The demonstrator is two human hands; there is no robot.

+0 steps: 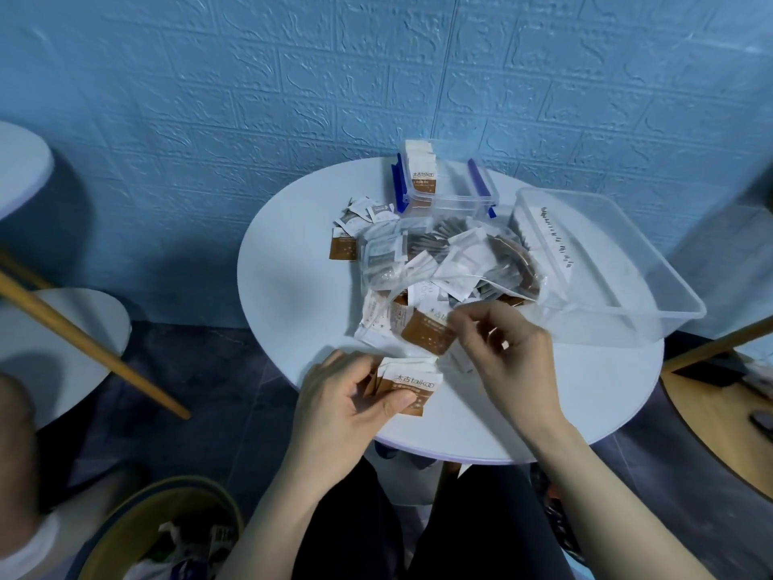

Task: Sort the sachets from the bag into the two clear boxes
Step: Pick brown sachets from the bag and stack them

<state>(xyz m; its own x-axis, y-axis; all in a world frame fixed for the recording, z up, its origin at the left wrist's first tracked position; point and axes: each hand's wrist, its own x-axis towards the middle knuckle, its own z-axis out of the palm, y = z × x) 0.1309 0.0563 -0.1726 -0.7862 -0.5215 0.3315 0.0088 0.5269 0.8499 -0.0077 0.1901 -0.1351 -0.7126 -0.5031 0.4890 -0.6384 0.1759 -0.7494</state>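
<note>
On the round white table (293,295) lies a clear plastic bag (422,265) full of white, brown and grey sachets. My left hand (343,408) grips a small stack of white-and-brown sachets (412,385) near the table's front edge. My right hand (502,353) hovers just right of it, its fingers pinching a brown sachet (426,332) at the bag's mouth. A small clear box with blue clips (456,190) stands at the back with white-and-brown sachets upright in its left end. A larger clear box (619,261) sits to the right and looks almost bare inside.
Loose sachets (355,223) lie on the table left of the bag. Another white tabletop (21,161) and a wooden leg (92,341) are at the left. A wooden stool (719,408) stands at the right, and a basket (167,533) sits on the floor below left.
</note>
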